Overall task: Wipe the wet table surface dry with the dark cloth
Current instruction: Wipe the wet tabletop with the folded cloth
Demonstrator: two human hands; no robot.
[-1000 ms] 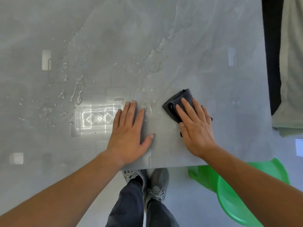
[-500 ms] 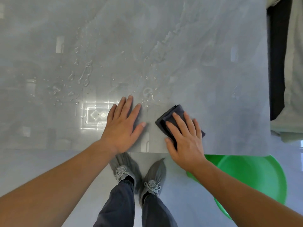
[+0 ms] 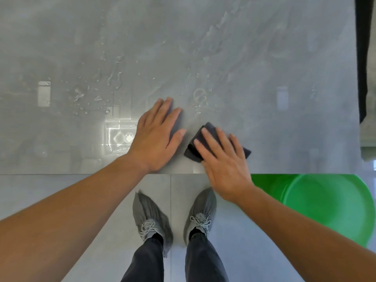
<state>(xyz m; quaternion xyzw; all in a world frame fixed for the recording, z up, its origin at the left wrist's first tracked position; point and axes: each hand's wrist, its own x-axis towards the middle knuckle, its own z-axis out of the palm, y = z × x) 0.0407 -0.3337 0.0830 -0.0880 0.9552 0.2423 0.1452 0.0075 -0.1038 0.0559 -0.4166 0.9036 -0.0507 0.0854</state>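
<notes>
The grey stone table [image 3: 274, 129] fills the upper half of the head view. Water drops and streaks [image 3: 114, 80] lie left of centre and just beyond my fingers. A folded dark cloth [image 3: 195, 150] lies near the table's front edge. My right hand [image 3: 221, 159] presses flat on it with straight fingers, and its heel reaches past the edge. My left hand [image 3: 156, 137] rests flat on the bare table, just left of the cloth, fingers straight.
A green plastic basin [image 3: 329, 208] stands on the tiled floor under the table's front right corner. My feet in grey shoes [image 3: 150, 216] stand by the front edge. A dark gap and pale fabric [image 3: 368, 110] border the table's right side.
My right hand has drawn the cloth toward the front edge and a little left. My left hand stays flat on the table. The view has shifted back, showing more floor and basin.
</notes>
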